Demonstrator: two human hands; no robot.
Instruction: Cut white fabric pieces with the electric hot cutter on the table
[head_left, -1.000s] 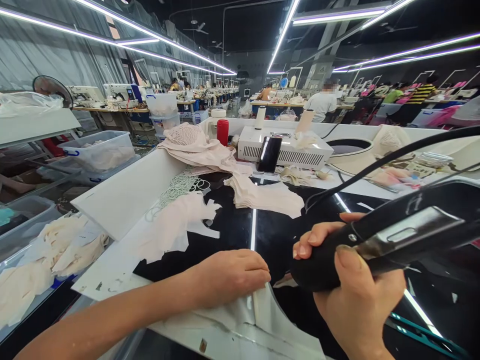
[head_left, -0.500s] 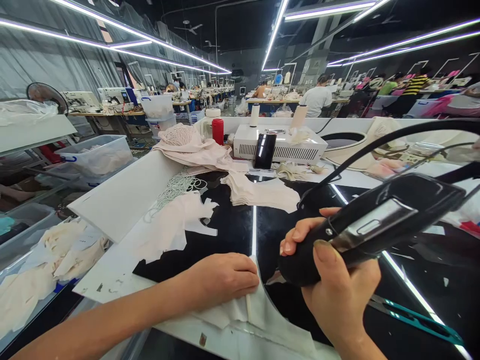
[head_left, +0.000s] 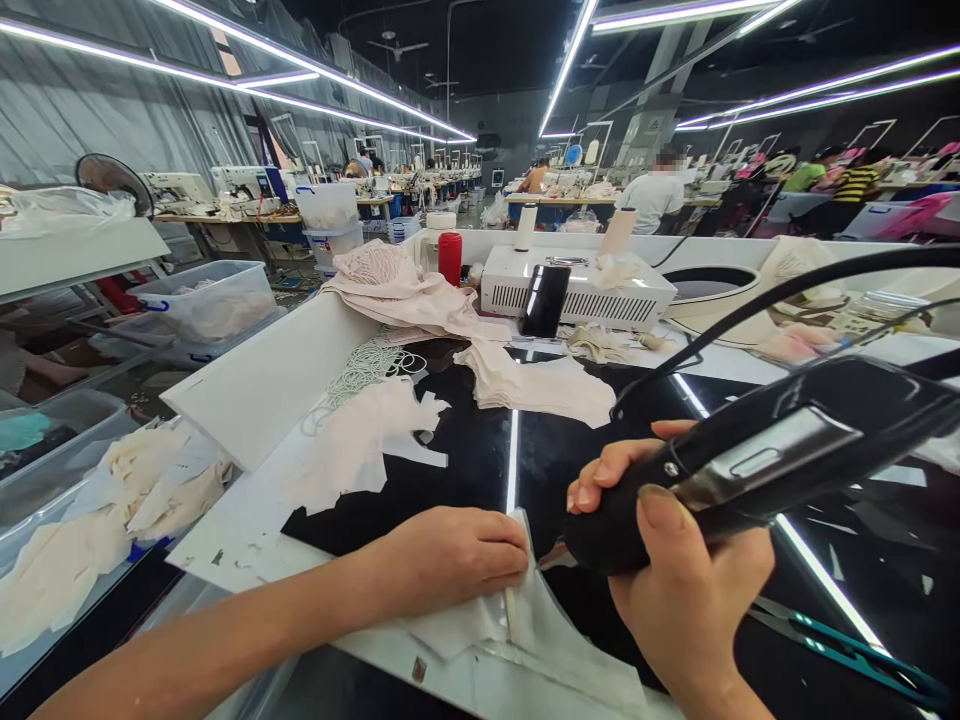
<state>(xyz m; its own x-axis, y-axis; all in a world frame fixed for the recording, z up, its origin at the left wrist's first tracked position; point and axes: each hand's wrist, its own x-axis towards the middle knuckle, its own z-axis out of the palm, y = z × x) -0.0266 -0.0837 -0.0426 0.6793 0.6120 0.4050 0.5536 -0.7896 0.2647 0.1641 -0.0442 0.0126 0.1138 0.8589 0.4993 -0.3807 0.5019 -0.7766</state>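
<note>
My right hand [head_left: 690,580] is wrapped around a black corded handheld tool [head_left: 757,450] with a silver plate on its side. The tool's small pointed tip [head_left: 555,556] is low over the dark tabletop, close to the fabric's curved edge. With fingers together and bent, my left hand [head_left: 469,555] presses and grips the upper end of a thin whitish fabric piece [head_left: 559,630]. A narrow strip runs down that piece below the fingers. Under the right wrist lie teal-handled scissors [head_left: 855,645], partly hidden.
Stacked pale fabric pieces [head_left: 536,385] and a cut sheet [head_left: 360,445] lie beyond my hands. Behind them are a phone [head_left: 545,300], a white vented box [head_left: 645,290] and a red bottle [head_left: 450,258]. A black cable [head_left: 739,315] arches at right. People sit at sewing machines farther off.
The whole view has shifted slightly, so things appear a little farther right. Both hands keep nearly the same pose, with the tool and the fabric still held.
</note>
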